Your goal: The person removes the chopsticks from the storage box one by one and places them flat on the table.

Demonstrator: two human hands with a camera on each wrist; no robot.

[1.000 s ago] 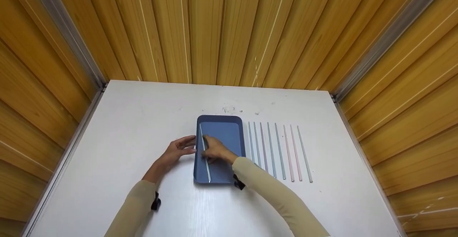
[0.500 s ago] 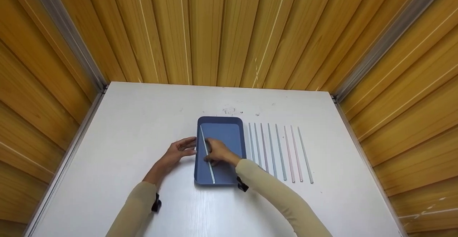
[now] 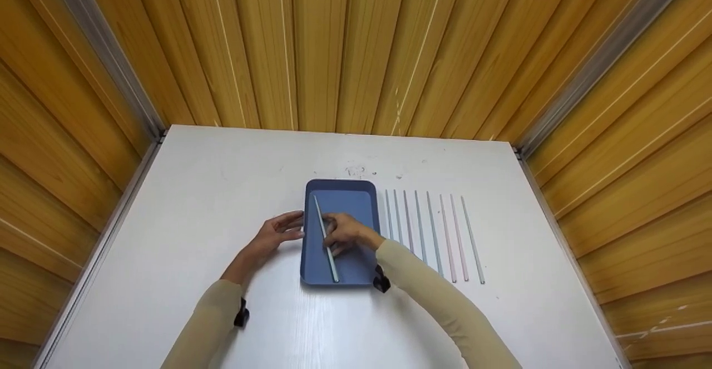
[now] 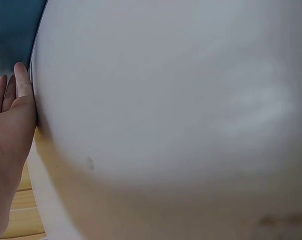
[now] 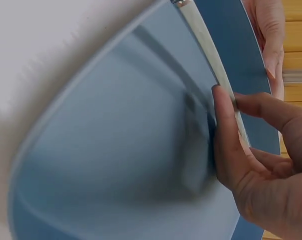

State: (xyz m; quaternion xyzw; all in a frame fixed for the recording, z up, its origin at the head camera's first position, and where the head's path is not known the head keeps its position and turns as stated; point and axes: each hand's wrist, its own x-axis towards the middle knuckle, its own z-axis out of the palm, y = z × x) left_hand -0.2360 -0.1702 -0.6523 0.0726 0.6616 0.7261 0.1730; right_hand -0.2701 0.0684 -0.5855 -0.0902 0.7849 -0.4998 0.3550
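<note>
My right hand (image 3: 346,232) is over the blue tray (image 3: 357,202), pinching a pale green chopstick (image 3: 334,271) about midway along. The chopstick leans slightly across the tray's left half, its thicker near end close to the front wall. In the right wrist view, thumb and fingers close on the chopstick (image 5: 206,42) from both sides, and a silver cap shows at its thick end. My left hand (image 3: 273,234) rests against the outside of the tray's left wall with extended fingers. The left wrist view shows these fingertips (image 4: 21,75) on the blue wall.
To the right of the tray, several chopsticks (image 3: 459,235) in blue, mauve, pink and green lie side by side on the white table (image 3: 222,163). My right forearm partly covers their near ends. Wood-patterned walls (image 3: 317,52) enclose the table at the back and sides.
My right hand has shifted a little to the right inside the tray, carrying the chopstick with it, away from the left wall. The left hand and the tray keep their places.
</note>
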